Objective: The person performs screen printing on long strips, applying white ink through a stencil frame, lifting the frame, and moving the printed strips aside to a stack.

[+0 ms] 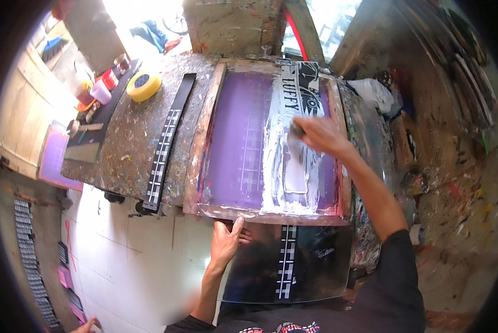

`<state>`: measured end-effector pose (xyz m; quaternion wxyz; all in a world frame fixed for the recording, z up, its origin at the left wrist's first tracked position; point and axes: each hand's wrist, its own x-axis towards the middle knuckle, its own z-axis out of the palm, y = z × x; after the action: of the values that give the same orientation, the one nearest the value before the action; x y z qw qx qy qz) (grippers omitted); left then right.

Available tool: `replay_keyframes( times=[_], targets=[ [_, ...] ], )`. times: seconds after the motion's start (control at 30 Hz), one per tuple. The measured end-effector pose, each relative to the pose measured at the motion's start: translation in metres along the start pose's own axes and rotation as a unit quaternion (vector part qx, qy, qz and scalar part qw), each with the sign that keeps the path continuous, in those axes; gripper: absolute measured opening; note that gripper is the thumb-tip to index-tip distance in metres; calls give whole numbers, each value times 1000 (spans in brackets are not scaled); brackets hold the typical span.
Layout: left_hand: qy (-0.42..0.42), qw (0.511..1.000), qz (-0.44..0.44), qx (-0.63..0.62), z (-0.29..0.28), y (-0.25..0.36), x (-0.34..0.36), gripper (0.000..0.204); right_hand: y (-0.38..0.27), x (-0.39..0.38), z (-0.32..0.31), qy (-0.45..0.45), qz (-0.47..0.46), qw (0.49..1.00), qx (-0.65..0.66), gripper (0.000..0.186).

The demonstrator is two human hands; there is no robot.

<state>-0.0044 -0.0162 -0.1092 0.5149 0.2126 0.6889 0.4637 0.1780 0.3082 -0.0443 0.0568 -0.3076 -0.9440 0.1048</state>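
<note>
screen frame (204, 139): wooden-edged printing screen with purple mesh, lying flat on the paint-spattered table (132, 133); all places below are given relative to it.
white ink (276, 166): smeared in a vertical band over the right half of the mesh, pooled thick at the near edge.
right hand (321, 135): over the upper right of the mesh, fingers clamped on a small squeegee (298, 130); the tool is mostly hidden by the hand, so probably a squeegee, can't confirm.
left hand (225, 244): at the near wooden rail, thumb tip touching the rail's edge, other fingers loosely apart and curled under, gripping nothing.
dark sheet (310, 266): glossy black panel sticking out from under the near edge, with a white printed strip pattern running down it.
black strip (168, 144): long printed strip lying on the table just left of the frame, parallel to its left rail.
yellow tape roll (143, 86): on the table, far left of the frame, past the strip's top end.
cups (101, 89): pink and red containers further left, at the table's far corner.
white rag (374, 91): bunched up just beyond the frame's upper right corner.
floor (138, 261): white tiles below the table on the near left.
</note>
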Motion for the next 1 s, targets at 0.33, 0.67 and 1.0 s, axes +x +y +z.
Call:
replay_keyframes(
  times=[0.33,0.67,1.0],
  targets=[
    [17,999,26,12,2,-18,3,42,-86,-82,32,-58,-137,989,-19,13],
    [-22,999,-5,43,9,20,-6,41,38,24,13,95,46,992,-66,14],
    [8,999,6,-49,3,-24,3,40,-126,-160,49,4,-14,999,-32,32]
  ],
)
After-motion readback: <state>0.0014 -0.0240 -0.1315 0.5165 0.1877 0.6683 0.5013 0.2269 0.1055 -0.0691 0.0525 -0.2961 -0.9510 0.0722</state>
